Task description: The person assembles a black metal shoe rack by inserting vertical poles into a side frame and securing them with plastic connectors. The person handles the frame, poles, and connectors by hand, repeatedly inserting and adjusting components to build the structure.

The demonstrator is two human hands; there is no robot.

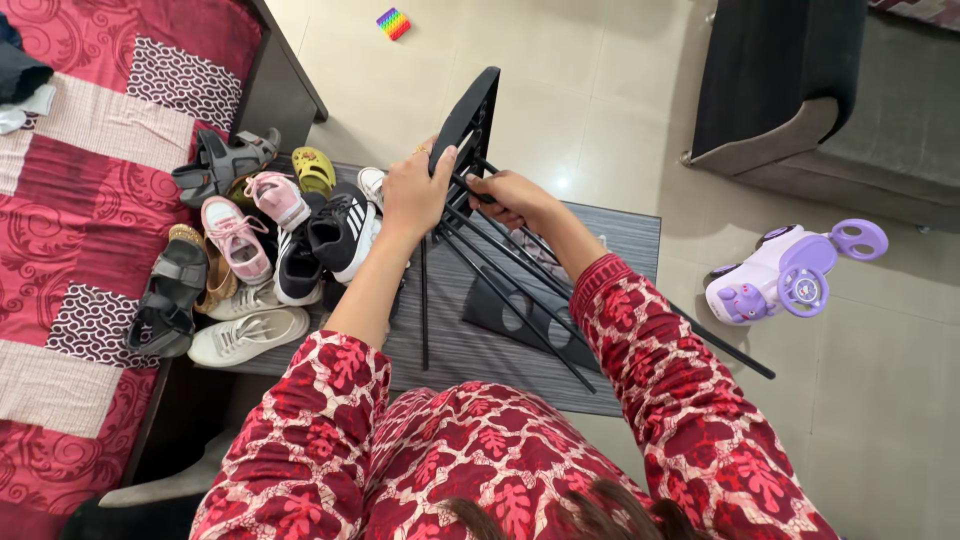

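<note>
Left hand [415,190] grip wrapped around black rack side panel [466,125], right hand [505,197] grip pinching thin black rods [500,262] just beside it, above grey mat [620,240]; shoe pile [260,250] left of both.

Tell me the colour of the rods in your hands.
Black rods, head view.

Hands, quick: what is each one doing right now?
Left hand: closed on the edge of the black side panel.
Right hand: closed around a thin black rod.
</note>
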